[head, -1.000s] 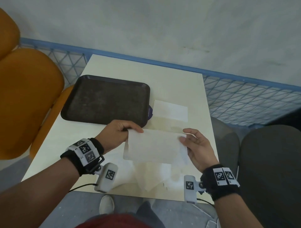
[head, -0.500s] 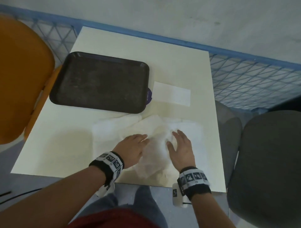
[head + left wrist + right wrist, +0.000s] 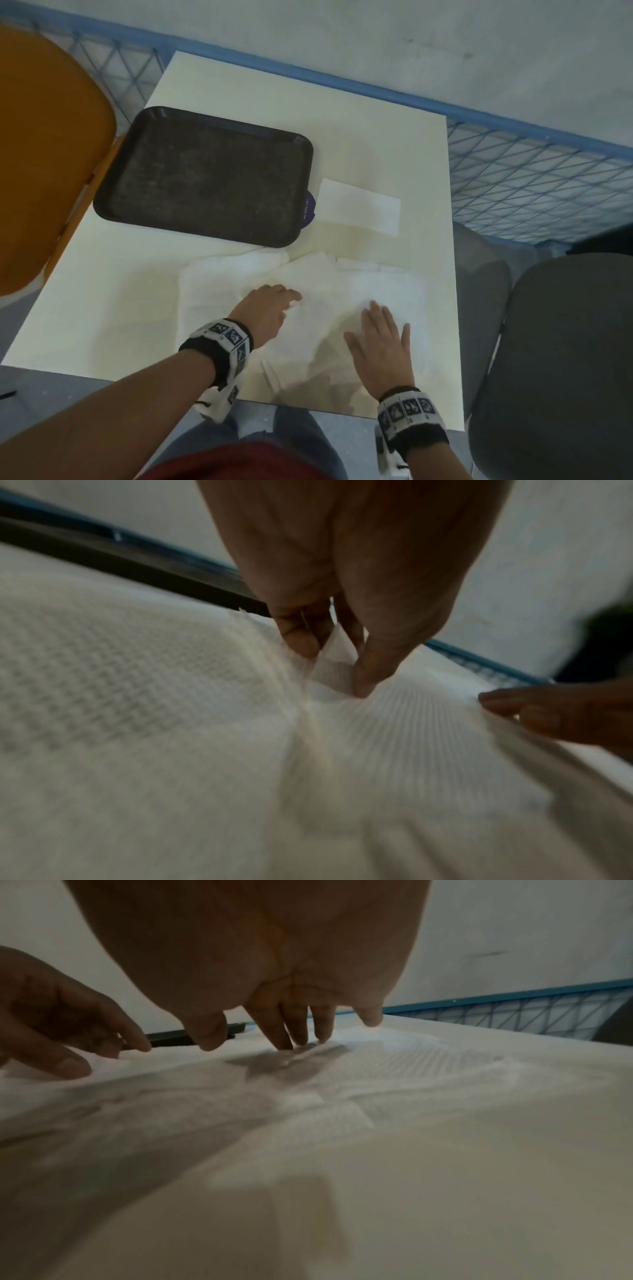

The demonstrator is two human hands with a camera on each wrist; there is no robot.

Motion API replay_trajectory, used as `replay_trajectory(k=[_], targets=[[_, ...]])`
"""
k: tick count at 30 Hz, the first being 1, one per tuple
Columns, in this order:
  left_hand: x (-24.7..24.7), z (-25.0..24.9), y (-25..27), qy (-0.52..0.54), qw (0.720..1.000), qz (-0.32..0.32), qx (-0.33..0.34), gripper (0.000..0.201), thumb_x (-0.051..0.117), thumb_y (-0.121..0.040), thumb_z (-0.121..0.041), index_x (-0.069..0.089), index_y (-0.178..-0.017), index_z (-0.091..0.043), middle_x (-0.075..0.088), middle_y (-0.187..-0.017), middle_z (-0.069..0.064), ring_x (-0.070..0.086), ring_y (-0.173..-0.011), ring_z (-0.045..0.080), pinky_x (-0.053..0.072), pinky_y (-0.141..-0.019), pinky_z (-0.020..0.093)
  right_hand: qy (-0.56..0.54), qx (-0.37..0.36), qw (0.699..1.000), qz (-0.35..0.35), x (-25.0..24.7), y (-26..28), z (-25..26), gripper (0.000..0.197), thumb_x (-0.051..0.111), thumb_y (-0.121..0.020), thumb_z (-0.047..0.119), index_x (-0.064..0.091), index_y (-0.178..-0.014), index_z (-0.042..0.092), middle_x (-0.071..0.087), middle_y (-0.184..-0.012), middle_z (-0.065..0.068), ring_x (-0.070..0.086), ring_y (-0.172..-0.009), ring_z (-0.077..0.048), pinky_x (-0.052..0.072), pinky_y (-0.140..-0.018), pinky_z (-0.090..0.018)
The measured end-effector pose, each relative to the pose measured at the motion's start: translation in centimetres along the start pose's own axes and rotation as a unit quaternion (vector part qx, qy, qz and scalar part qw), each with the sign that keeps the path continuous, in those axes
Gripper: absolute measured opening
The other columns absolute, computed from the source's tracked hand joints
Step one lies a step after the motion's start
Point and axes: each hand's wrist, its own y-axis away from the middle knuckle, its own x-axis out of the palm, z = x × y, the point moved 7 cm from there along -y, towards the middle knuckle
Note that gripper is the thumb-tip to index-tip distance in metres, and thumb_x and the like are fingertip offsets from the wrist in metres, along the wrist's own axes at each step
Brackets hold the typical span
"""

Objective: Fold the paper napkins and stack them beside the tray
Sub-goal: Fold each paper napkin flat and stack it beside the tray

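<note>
Left hand (image 3: 267, 313) pinching a raised fold of the loose napkins (image 3: 318, 301) between thumb and fingers, right hand (image 3: 380, 339) lying flat, fingers straight, pressing the same napkins, folded napkin (image 3: 359, 205) at one o'clock lying just beside tray (image 3: 205, 174) at eleven, all resting on worktop (image 3: 359, 130).

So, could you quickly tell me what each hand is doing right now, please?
Left hand: pinching a fold of the top paper napkin between thumb and fingers.
Right hand: open, fingers straight, pressing flat on the same napkin.
</note>
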Motion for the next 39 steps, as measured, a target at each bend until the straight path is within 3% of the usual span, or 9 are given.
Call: replay_trajectory(k=[2,4,8,11,16,23,27,32,39], targets=[[-1.2,-1.0,0.0,0.056,0.998,-0.012,0.020,0.040,0.056,-0.095,-0.015,0.055,-0.130,-0.034,0.059,-0.104,-0.017,0.051,-0.098,0.006,0.043,-0.095,0.027,-0.044,-0.039,0.997,-0.047,-1.5,-0.6,1.3,0.067,0.028,-0.102,0.062,0.024,-0.158,0.026,0.016,-0.168,0.007,0.010,-0.155,-0.015,0.000,-0.125,-0.049],[-3.0,-2.3,0.5,0.118,0.991,-0.044,0.053,0.035,0.063,-0.092,-0.018,0.062,-0.121,-0.037,0.060,-0.094,-0.023,0.051,-0.090,0.002,0.044,-0.087,0.017,-0.136,-0.093,0.985,-0.058,-3.2,-1.2,3.3,0.058,0.044,-0.101,0.056,0.037,-0.152,0.028,0.038,-0.159,0.008,0.033,-0.147,-0.012,0.020,-0.125,-0.042],[-6.6,-2.4,0.9,0.206,0.965,-0.161,0.026,0.027,0.072,-0.086,-0.021,0.069,-0.107,-0.036,0.066,-0.089,-0.020,0.060,-0.088,0.004,0.043,-0.076,0.007,-0.265,-0.157,0.951,-0.032,-7.2,-3.2,5.2,0.022,0.064,-0.098,0.022,0.072,-0.118,0.025,0.072,-0.118,0.010,0.065,-0.105,-0.007,0.051,-0.099,-0.028],[-7.2,-0.4,0.1,0.199,0.947,-0.245,-0.064,0.017,0.073,-0.085,-0.029,0.068,-0.102,-0.030,0.065,-0.088,-0.017,0.061,-0.081,0.006,0.047,-0.074,0.016,-0.274,-0.113,0.955,-0.011,-10.3,-6.8,3.0,0.017,0.063,-0.099,0.031,0.074,-0.112,0.027,0.070,-0.110,0.016,0.063,-0.102,-0.002,0.046,-0.096,-0.017],[-3.5,2.6,-2.8,0.064,0.970,-0.118,-0.203,0.043,0.067,-0.086,-0.047,0.057,-0.124,-0.030,0.059,-0.112,-0.008,0.056,-0.103,0.017,0.049,-0.088,0.035,-0.248,-0.072,0.965,-0.043,-16.1,-14.8,-0.3,0.023,0.065,-0.096,0.038,0.075,-0.114,0.028,0.073,-0.110,0.011,0.062,-0.100,-0.003,0.043,-0.090,-0.016],[-3.1,2.9,-3.4,0.005,0.968,-0.101,-0.230,0.030,0.070,-0.084,-0.042,0.059,-0.110,-0.032,0.058,-0.098,-0.014,0.056,-0.091,0.011,0.049,-0.084,0.030,-0.169,-0.081,0.982,-0.035,-18.5,-25.0,0.9,0.012,0.070,-0.091,0.038,0.074,-0.100,0.031,0.072,-0.102,0.012,0.060,-0.092,-0.004,0.040,-0.079,-0.015],[-3.6,2.6,-3.0,0.062,0.964,-0.110,-0.232,0.019,0.069,-0.087,-0.040,0.059,-0.101,-0.031,0.060,-0.091,-0.014,0.058,-0.083,0.006,0.053,-0.085,0.031,-0.113,-0.070,0.991,-0.031,-17.3,-28.9,1.8,0.013,0.069,-0.089,0.043,0.074,-0.100,0.037,0.074,-0.110,0.013,0.067,-0.106,-0.014,0.048,-0.100,-0.035],[-4.5,2.6,-2.1,0.078,0.964,-0.096,-0.235,0.020,0.059,-0.095,-0.041,0.054,-0.113,-0.032,0.067,-0.100,-0.010,0.063,-0.087,0.011,0.052,-0.084,0.028,0.017,-0.072,0.995,-0.068,-16.1,-29.0,2.4,0.040,0.059,-0.096,0.048,0.056,-0.135,0.039,0.056,-0.141,0.008,0.046,-0.135,-0.020,0.016,-0.119,-0.053],[-5.1,3.2,-2.0,-0.026,0.980,-0.081,-0.182,0.029,0.033,-0.102,-0.048,0.052,-0.118,-0.033,0.068,-0.087,-0.007,0.066,-0.077,0.020,0.054,-0.075,0.036,-0.236,-0.071,0.962,-0.120,-14.3,-19.1,1.1,0.037,0.070,-0.091,0.044,0.067,-0.124,0.028,0.061,-0.132,0.008,0.052,-0.126,-0.017,0.037,-0.105,-0.029]])
